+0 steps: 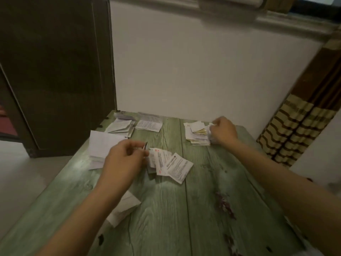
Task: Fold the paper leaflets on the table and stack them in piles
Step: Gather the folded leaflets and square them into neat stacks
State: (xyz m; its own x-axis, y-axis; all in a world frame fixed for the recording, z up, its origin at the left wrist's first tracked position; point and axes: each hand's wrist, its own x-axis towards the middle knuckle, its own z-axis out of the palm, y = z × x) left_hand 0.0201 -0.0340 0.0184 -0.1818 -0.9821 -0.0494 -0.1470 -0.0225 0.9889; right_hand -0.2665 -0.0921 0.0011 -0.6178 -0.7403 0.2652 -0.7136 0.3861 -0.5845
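On the green wooden table [166,209] lie several groups of white printed leaflets. My left hand [123,159] hovers over the middle of the table, fingers pinched on the edge of a small folded leaflet [146,145], just left of a loose fan of printed leaflets [171,164]. My right hand [224,130] rests at the right side of a stack of folded leaflets [197,133] at the far right, fingers curled on a leaflet at the stack's edge. A larger white sheet [100,145] lies behind my left hand.
More leaflet piles lie at the table's far left [121,124] and far middle [149,122]. A folded sheet [123,207] sits under my left forearm. A dark cabinet [55,71] stands at the left, a white wall behind, a patterned curtain [295,130] at the right.
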